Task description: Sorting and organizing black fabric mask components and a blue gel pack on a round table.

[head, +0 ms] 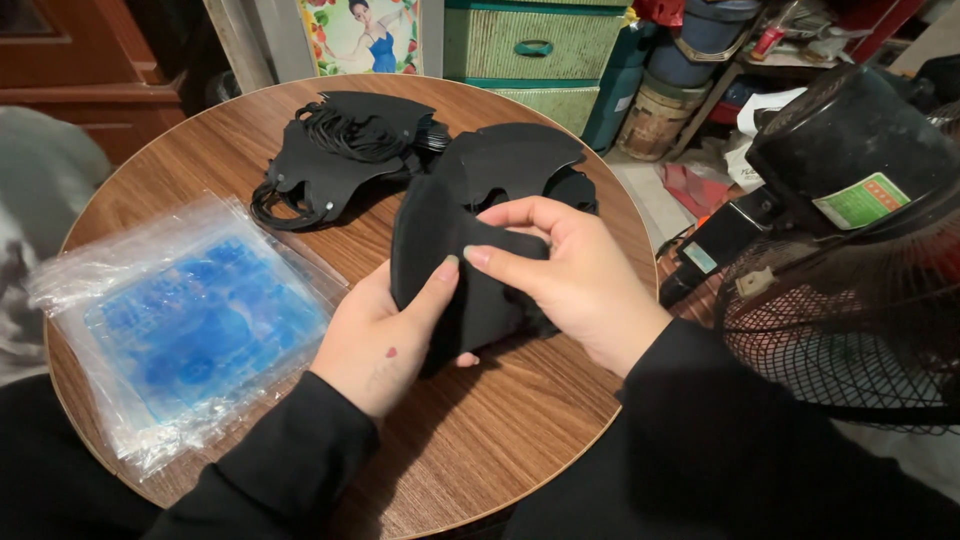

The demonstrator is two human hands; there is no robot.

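A round wooden bench in a crowded, dim room

The bench is brown wood with a round edge. On the right stands a black fan with a wire cage. Behind the bench is a green woven drawer box, a picture leaning by the wall, dark wooden furniture on the left, and buckets with clutter on the floor.

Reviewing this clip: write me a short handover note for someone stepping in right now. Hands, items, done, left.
Left hand: holds a folded black fabric piece from below, thumb on top.
Right hand: pinches the same piece from the right.
Two heaps of black pieces lie behind on the round wooden table: a stringed heap and a flat heap.
Stack of clear bags with blue print: left, untouched.
Done: nothing bagged. Left: both heaps.
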